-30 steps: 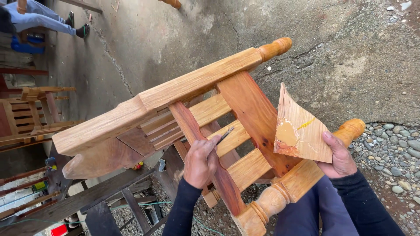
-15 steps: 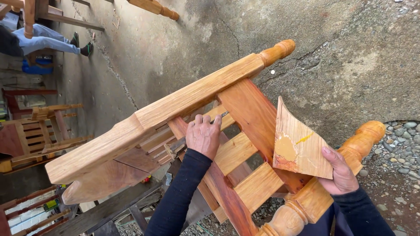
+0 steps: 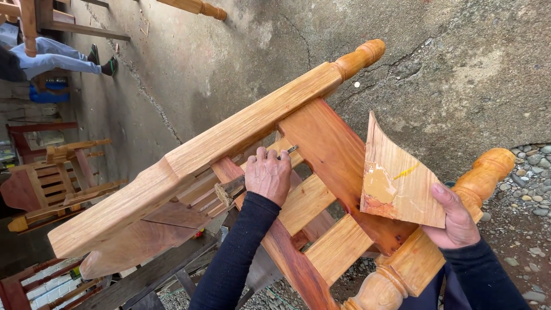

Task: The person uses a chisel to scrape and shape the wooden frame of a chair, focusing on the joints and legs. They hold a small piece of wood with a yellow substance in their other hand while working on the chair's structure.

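Note:
A varnished wooden chair frame (image 3: pixel 229 143) lies tilted in front of me, with turned legs and flat slats. My left hand (image 3: pixel 268 175) is closed around a small stick-like tool (image 3: pixel 229 189), its tip held against the joint under the long top rail. My right hand (image 3: pixel 456 215) grips a flat wedge-shaped wooden piece (image 3: pixel 396 178) with a patch of yellowish glue on it, held against the turned leg (image 3: pixel 459 229) at the right.
A concrete floor (image 3: pixel 436 63) lies beyond the frame, with gravel (image 3: pixel 531 189) at the right. Other wooden chairs (image 3: pixel 51 183) stand at the left. A person's legs in blue trousers (image 3: pixel 51 57) show at the top left.
My left hand has moved up the slats to the joint under the top rail. The wedge piece in my right hand has stayed by the turned leg.

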